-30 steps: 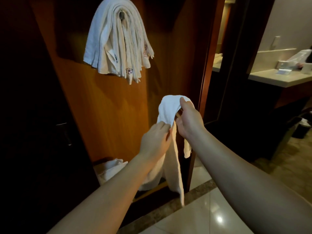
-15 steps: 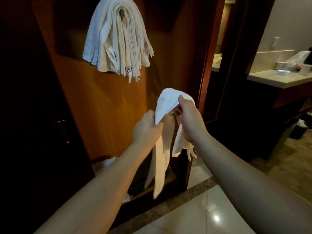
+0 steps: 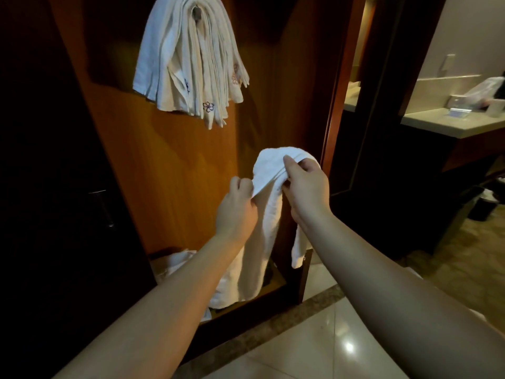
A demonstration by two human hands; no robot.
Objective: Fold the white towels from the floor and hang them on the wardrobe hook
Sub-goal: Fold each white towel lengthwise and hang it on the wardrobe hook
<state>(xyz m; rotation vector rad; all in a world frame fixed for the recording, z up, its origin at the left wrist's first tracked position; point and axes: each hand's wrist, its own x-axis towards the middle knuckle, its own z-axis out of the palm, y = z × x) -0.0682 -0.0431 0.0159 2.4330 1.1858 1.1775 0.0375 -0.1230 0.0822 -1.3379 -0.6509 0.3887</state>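
Head view: both hands hold one white towel [image 3: 269, 214] up between them. Left hand [image 3: 237, 209] pinches its edge; right hand [image 3: 307, 187] grips the folded top. It looks soft, light and floppy, so hold the fold. Above them, more towels [image 3: 188, 56] hang on the hook [image 3: 196, 12].

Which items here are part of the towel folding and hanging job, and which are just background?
Part of the job:
- white towel, held by left hand and right hand
- hung towels on the wardrobe hook
- towels on the wardrobe floor

Background:
- counter
- plastic bag on it
- dark bin
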